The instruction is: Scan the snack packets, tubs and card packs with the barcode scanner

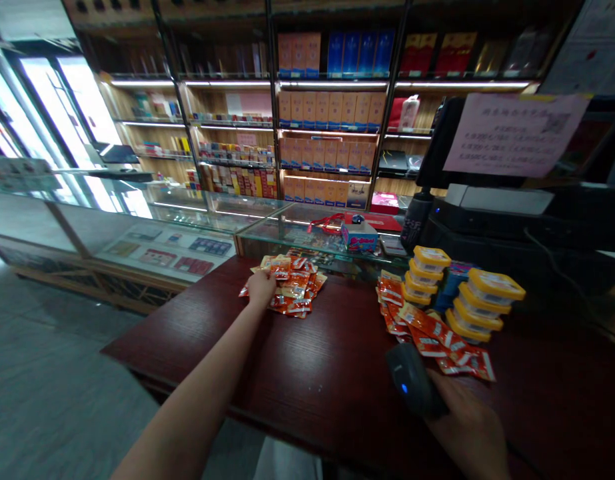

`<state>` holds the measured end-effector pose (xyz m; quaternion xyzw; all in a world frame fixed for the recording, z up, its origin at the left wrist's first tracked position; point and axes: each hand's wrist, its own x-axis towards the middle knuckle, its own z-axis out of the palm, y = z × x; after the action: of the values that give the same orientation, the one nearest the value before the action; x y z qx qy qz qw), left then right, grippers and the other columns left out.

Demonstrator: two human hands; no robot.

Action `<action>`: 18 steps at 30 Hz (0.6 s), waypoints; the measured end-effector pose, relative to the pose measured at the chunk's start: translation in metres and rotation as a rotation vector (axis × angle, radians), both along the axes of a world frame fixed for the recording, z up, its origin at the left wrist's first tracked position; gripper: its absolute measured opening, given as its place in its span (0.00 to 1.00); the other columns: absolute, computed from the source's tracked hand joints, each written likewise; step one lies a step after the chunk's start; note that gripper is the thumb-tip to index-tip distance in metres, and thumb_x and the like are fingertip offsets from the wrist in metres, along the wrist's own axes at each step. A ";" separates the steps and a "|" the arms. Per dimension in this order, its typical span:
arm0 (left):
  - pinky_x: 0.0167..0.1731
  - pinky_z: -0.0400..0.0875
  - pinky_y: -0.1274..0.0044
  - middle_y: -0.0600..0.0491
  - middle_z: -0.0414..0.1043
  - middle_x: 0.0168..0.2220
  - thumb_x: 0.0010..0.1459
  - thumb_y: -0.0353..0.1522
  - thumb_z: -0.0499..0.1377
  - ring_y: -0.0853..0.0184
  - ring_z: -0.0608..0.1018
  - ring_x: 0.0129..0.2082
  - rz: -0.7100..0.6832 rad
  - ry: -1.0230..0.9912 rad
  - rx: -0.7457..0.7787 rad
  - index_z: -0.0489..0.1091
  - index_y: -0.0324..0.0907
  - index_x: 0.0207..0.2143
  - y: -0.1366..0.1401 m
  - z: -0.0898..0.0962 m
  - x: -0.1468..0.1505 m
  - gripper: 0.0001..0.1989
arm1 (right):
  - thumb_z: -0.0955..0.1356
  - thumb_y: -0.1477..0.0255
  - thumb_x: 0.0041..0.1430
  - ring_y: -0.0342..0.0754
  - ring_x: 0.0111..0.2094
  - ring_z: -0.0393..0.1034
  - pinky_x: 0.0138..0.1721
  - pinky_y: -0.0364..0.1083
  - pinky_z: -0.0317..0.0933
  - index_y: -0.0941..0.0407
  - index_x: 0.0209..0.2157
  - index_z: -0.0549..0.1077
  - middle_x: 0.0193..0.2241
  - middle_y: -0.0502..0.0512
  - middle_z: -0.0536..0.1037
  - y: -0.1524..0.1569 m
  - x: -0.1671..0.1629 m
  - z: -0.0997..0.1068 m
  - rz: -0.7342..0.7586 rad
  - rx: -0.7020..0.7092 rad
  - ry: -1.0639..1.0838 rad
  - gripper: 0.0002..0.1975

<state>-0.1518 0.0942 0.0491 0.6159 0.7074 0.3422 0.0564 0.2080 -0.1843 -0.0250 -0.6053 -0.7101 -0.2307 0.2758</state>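
The pile of orange packets (296, 287) lies right under and beside the fingers of the left hand (262, 288), spreading out to the right of them. Those fingers are bent down onto the pile's left edge, touching it; their tips are hidden from where I stand, so I cannot tell if they pinch a packet. The right hand (467, 417) has its fingers wrapped around a black scanner (414, 381), which has a small blue light on it. The scanner is up over the table, with its front end pointing to the left.

Just past the scanner, more orange packets (432, 333) lie in a long, messy row. Close behind them stand two stacks of yellow-lidded tubs: a left stack (425, 275) and a right stack (482, 305). All of this sits on a dark red-brown table (307, 363). At the table's far side is a glass case (282, 233) with a little blue and pink box (360, 238) on top. On the right stands a black screen with a pink paper (517, 133) stuck on it.
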 end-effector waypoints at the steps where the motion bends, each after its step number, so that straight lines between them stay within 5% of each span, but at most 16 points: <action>1: 0.41 0.68 0.72 0.41 0.78 0.35 0.56 0.32 0.51 0.55 0.78 0.40 -0.008 0.039 -0.004 0.76 0.35 0.36 -0.001 0.000 0.001 0.15 | 0.62 0.74 0.55 0.51 0.35 0.75 0.36 0.46 0.64 0.57 0.45 0.70 0.37 0.58 0.79 0.001 0.001 0.000 0.010 0.007 -0.009 0.16; 10: 0.51 0.66 0.69 0.45 0.77 0.43 0.55 0.30 0.53 0.59 0.76 0.46 -0.297 -0.034 0.241 0.75 0.38 0.43 -0.018 -0.004 0.057 0.16 | 0.63 0.77 0.52 0.51 0.37 0.74 0.37 0.46 0.63 0.57 0.45 0.69 0.38 0.57 0.79 0.002 -0.006 0.005 -0.074 -0.002 0.037 0.17; 18: 0.47 0.69 0.68 0.47 0.77 0.39 0.51 0.26 0.59 0.61 0.77 0.41 -0.571 -0.369 0.137 0.76 0.40 0.39 -0.048 -0.039 0.163 0.12 | 0.64 0.76 0.51 0.51 0.36 0.74 0.36 0.46 0.62 0.56 0.44 0.70 0.38 0.57 0.79 0.002 -0.008 0.009 -0.147 -0.113 0.104 0.17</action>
<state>0.0113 0.0463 0.0098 0.7190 0.4597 0.4650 0.2354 0.2002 -0.1825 -0.0162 -0.6816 -0.6604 -0.1780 0.2601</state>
